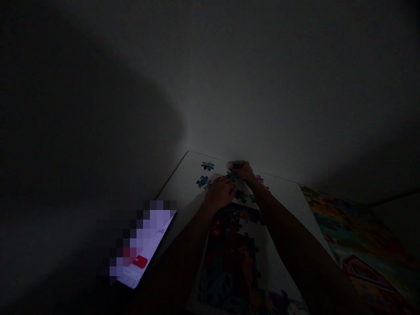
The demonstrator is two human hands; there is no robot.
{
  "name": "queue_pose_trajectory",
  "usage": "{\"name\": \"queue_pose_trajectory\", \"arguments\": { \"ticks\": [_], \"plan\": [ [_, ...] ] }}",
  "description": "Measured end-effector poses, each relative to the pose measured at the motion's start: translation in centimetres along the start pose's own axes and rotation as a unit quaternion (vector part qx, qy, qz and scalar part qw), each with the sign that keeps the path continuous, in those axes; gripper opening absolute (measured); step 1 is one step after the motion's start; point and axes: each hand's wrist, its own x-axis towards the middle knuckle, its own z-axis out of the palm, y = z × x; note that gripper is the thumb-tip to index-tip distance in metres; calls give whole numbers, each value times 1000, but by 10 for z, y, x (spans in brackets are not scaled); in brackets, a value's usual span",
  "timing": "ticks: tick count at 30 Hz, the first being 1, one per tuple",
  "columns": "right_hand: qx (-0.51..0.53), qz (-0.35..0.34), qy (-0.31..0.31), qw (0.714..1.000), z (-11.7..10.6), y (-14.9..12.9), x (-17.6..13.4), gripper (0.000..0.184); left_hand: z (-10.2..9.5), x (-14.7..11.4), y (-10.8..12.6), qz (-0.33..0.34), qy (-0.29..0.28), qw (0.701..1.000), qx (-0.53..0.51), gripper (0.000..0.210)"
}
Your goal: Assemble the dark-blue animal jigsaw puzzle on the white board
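Observation:
In dim light my right hand (244, 171) is at the far part of a white tabletop, its fingers closed in a pinch on a dark puzzle piece (235, 166). A teal puzzle piece (231, 175) lies just below those fingers. My left hand (221, 192) rests on the tabletop nearer to me, fingers lying over the surface among loose pieces. Beside it on the left is a blue puzzle piece (202, 181). Between my forearms lies a partly joined jigsaw puzzle (229, 245) with dark blue and red areas; its right side is partly hidden by my right arm.
A lit phone (144, 253) stands at the table's left edge. Another turquoise piece (208, 166) lies near the far corner, and a pink piece (260, 179) beyond my right wrist. Colourful printed box or sheet (354, 232) lies at the right. Walls (249, 87) meet behind the white tabletop (185, 175).

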Motion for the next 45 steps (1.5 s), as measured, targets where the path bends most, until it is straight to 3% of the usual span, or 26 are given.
{"name": "queue_pose_trajectory", "arguments": {
  "ticks": [3, 6, 10, 15, 21, 29, 36, 45],
  "plan": [
    [78, -23, -18, 997, -5, 7, -1, 33, 0, 0, 0, -6, 2, 1000, -4, 26],
    [128, 4, -4, 992, -13, 12, -7, 34, -1, 1, 0, -8, -4, 1000, -8, 26],
    [214, 64, -20, 974, -31, 15, -25, 52, 1, 1, -2, -9, -1, 1000, -9, 26],
    [252, 47, -91, 962, -63, 13, -50, 68, 4, 2, -4, 5, 10, 1000, -6, 24],
    [271, 6, -114, 956, -94, 13, -82, 58, 5, 6, -8, 1, -11, 1000, -6, 29],
    [289, 31, -173, 941, -120, 12, -141, 43, 9, 8, -11, 1, -4, 1000, -2, 29],
    [299, 49, -214, 929, -123, 14, -176, 38, 3, 8, -7, 2, 1, 1000, 14, 27],
    [298, 57, -249, 920, -118, 21, -185, 30, 3, 10, -7, -8, -1, 1000, 13, 27]
  ]
}}
